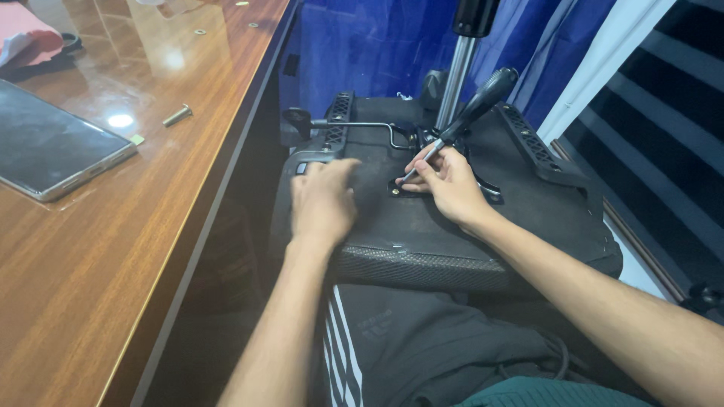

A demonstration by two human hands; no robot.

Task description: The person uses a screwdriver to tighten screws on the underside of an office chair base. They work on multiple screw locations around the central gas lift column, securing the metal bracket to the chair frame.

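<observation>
The right hand is pinching a black-handled screwdriver, its steel tip pressing a bolt on the upturned chair seat. The left hand is lying open, palm down, near the seat's rough fabric left edge.

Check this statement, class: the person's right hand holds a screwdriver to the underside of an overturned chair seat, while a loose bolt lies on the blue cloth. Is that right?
One detail is wrong. The head view shows the loose bolt lying on the wooden table, not on cloth. The right hand does hold the screwdriver to the overturned chair seat.

glossy wooden table, matt plastic seat base
</observation>
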